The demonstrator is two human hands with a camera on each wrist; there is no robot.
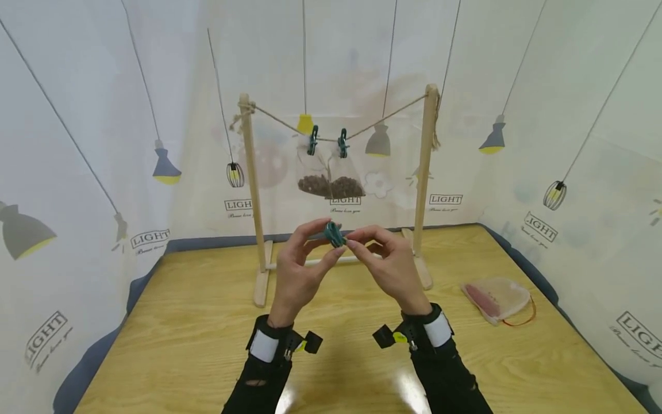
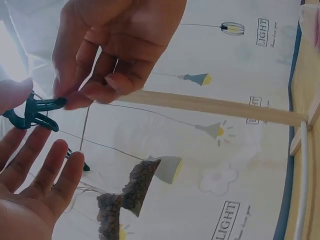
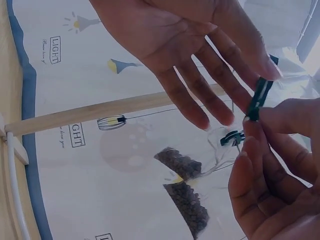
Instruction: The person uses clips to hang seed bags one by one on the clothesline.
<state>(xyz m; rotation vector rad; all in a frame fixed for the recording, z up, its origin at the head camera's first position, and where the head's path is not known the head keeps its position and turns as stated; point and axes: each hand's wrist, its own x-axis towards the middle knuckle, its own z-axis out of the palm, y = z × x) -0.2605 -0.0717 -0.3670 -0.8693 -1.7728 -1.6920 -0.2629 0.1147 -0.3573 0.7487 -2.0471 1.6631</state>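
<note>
In front of the rope, a dark green spring clip [image 1: 334, 234] is held up between both hands. My left hand [image 1: 302, 264] grips its body between thumb and fingertips. With thumb and index finger my right hand [image 1: 388, 264] pinches the end of the same clip, as the right wrist view shows on the clip [image 3: 260, 97]. Behind the hands, two clear bags of brown bits hang side by side, the left bag [image 1: 312, 185] and the right bag [image 1: 346, 187]. A green clip [image 1: 312, 141] and another green clip [image 1: 343, 144] hold them on the sagging rope [image 1: 390, 117].
The rope is tied between a left wooden post [image 1: 251, 184] and a right wooden post [image 1: 424, 172], joined low down by a white bar [image 1: 346, 259]. On the table [image 1: 196, 322], to the right, lies a translucent pouch [image 1: 509, 296] with something pink and an orange cord.
</note>
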